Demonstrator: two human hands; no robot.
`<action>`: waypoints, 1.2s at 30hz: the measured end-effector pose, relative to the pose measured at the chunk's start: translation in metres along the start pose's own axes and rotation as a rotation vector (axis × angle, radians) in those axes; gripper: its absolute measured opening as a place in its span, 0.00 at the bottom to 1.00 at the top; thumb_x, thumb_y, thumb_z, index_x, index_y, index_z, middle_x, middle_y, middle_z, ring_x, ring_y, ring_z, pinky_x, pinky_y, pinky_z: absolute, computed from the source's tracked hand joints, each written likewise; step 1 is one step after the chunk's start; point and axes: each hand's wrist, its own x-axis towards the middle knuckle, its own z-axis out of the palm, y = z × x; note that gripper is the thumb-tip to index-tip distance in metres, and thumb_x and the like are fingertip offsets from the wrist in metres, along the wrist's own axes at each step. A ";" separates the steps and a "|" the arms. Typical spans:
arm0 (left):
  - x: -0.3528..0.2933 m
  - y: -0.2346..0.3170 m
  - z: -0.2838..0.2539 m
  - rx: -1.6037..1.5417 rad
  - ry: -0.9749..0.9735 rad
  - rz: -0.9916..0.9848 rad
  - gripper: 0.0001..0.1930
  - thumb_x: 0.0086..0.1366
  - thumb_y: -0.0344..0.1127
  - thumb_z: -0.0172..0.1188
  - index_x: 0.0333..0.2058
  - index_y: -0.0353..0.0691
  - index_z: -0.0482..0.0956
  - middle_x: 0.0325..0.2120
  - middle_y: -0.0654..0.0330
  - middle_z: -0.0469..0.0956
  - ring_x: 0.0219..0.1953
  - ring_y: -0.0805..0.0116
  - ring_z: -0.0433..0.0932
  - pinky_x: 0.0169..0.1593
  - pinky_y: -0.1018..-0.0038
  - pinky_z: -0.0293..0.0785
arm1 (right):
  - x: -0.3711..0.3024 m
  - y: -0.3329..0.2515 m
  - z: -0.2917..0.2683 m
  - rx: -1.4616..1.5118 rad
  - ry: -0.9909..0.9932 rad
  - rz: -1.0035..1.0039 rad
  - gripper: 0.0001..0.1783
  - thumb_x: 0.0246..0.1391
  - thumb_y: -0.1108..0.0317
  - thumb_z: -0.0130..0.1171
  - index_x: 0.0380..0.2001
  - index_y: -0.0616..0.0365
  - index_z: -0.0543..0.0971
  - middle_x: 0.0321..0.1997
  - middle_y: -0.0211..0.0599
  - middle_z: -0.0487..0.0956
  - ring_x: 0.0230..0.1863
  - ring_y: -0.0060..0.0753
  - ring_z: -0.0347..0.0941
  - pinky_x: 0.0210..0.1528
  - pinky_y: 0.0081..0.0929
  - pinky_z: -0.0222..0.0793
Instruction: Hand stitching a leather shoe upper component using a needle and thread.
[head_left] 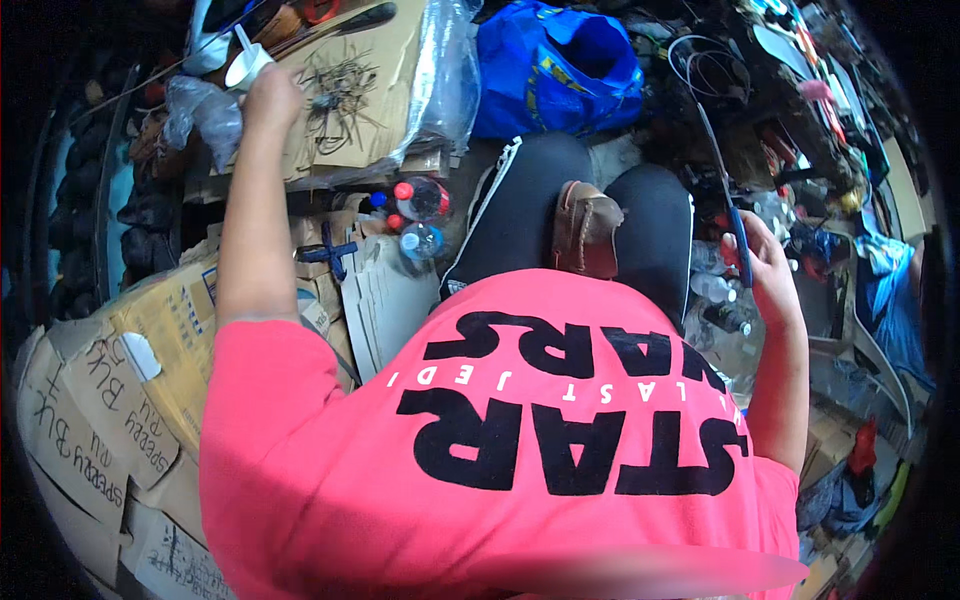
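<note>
My left hand [272, 98] is stretched out to the far left, over the edge of a cardboard sheet [395, 60]. Its fingers are turned away and hidden behind the back of the hand. Right beside it is a white scoop-like cup [247, 68] with a thin handle; whether I grip it does not show. At the right, my right hand [768, 265] is closed around the blue handle [743, 250] of a long, thin, dark tool pointing away from me. A brown leather shoe [588, 232] rests between my knees, touched by neither hand.
Thin brown strands [340, 95] lie heaped on the cardboard. Past my knees stands a blue bag [560, 75]. Plastic bottles [422, 198] lie left of my legs, others on the right. A loop of pale cord [708, 65] lies far right. Cardboard boxes [165, 330] crowd the left.
</note>
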 end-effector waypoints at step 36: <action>-0.098 0.349 0.052 -1.680 -1.561 0.093 0.19 0.68 0.50 0.51 0.46 0.44 0.78 0.39 0.63 0.80 0.39 0.71 0.79 0.46 0.69 0.74 | -0.015 0.085 -0.016 0.171 0.168 0.119 0.18 0.56 0.62 0.56 0.47 0.62 0.75 0.33 0.28 0.76 0.30 0.19 0.72 0.35 0.17 0.67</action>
